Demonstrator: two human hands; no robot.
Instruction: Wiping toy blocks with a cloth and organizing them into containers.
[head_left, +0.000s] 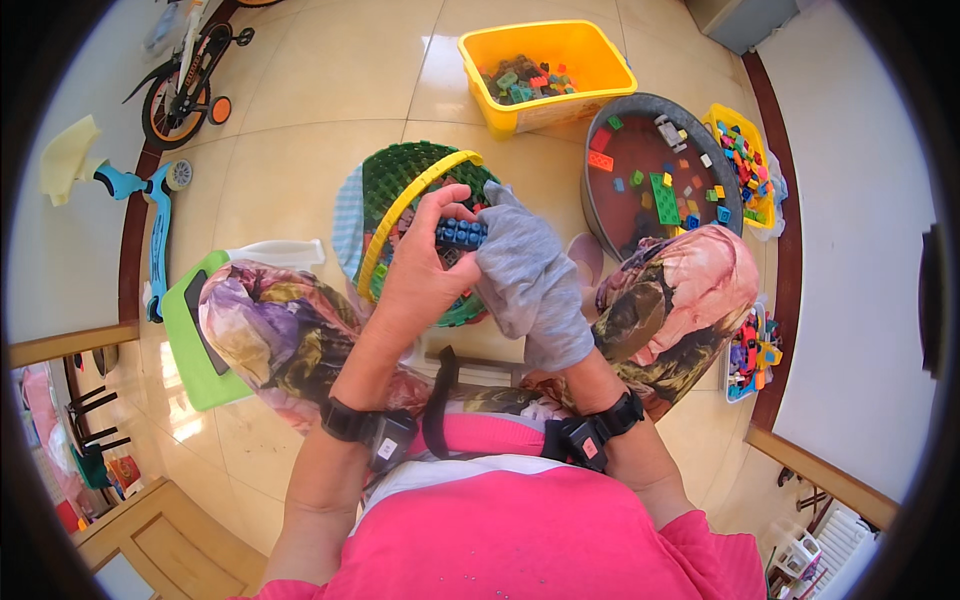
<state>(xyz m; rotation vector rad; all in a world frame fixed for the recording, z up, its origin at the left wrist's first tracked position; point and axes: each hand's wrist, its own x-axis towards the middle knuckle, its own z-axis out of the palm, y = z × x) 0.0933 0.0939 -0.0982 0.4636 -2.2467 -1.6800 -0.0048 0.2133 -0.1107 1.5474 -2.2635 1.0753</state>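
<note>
A dark blue studded toy brick (460, 233) is in my left hand (424, 262), between the curled fingers and the thumb. My right hand is hidden in a grey cloth (531, 274), which wraps it down to the wrist. The cloth meets the brick's right end. Both hands are over a green woven basket (397, 169) with a yellow handle (397, 217). Loose bricks lie inside the basket, partly hidden by my hands. A light blue checked cloth (348, 217) hangs over its left rim.
A yellow bin (547, 34) holding bricks stands ahead. Right of the basket is a large dark basin (600, 191) with scattered bricks. A smaller yellow basket (761, 206) adjoins it. At left are a green stool (191, 352) with a dark phone-like slab, a blue scooter (157, 240) and a bicycle (180, 86).
</note>
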